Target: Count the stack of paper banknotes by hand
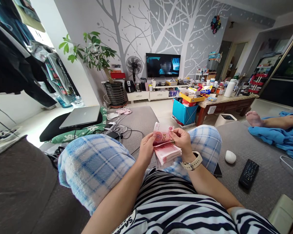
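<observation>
Between my two hands is a bundle of pinkish-red 100 banknotes (167,153), its thick edge toward me above my lap. A banknote marked 100 (160,137) stands raised at the top of the bundle. My left hand (147,146) is closed, pinching the notes at their left side. On the other side my right hand (183,140) is also closed, thumb and fingers gripping the right edge of the raised note. A pale watch (192,161) circles my right wrist. How many notes each hand holds cannot be made out.
On the grey sofa to my right lie a white mouse (230,157) and a black remote (249,174). Another person's bare leg (280,122) rests beyond them near a blue cloth (271,135). A laptop (81,117) and tangled cables (122,130) are at left.
</observation>
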Tool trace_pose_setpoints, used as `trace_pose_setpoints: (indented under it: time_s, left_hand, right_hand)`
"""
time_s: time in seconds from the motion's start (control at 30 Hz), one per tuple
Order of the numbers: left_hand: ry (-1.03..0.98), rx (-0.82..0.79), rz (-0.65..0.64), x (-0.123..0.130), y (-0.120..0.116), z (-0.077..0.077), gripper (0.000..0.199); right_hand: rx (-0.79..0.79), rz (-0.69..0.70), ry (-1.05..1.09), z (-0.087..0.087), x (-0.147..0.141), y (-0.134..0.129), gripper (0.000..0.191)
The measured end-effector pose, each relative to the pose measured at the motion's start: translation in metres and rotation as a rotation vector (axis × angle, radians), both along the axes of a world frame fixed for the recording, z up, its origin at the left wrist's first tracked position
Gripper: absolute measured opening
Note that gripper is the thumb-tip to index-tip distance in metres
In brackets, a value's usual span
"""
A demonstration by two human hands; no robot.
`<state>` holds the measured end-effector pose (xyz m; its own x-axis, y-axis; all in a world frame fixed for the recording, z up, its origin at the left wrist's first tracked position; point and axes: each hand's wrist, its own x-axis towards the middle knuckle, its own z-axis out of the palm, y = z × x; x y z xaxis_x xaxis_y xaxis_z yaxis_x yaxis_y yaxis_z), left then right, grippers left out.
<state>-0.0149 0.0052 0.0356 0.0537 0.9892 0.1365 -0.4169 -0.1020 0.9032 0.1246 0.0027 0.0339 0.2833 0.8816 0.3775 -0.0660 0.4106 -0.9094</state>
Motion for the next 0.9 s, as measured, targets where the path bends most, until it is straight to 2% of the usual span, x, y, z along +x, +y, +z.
trace_pose_setpoints:
  time_s: [0.2, 0.43, 0.57, 0.73, 0.9]
  left_hand:
    - [-0.028, 0.009, -0.027, 0.001, -0.002, 0.002, 0.033]
    - [-0.010, 0.055, -0.016, -0.002, 0.002, -0.003, 0.030]
    - [-0.030, 0.055, 0.001, -0.002, 0.003, -0.003, 0.026]
    - [-0.205, -0.023, 0.076, -0.002, -0.002, 0.006, 0.022]
    - [-0.329, -0.135, -0.089, -0.010, -0.006, 0.016, 0.019]
  right_hand:
    - [-0.006, -0.024, -0.005, -0.001, 0.001, -0.001, 0.030]
    - [-0.026, -0.048, 0.051, -0.001, 0.002, 0.003, 0.031]
    - [-0.005, 0.035, 0.106, -0.002, 0.004, 0.003, 0.028]
    - [0.013, 0.163, 0.117, -0.007, 0.005, 0.003, 0.026]
    - [0.040, 0.287, 0.031, -0.013, 0.002, 0.008, 0.029]
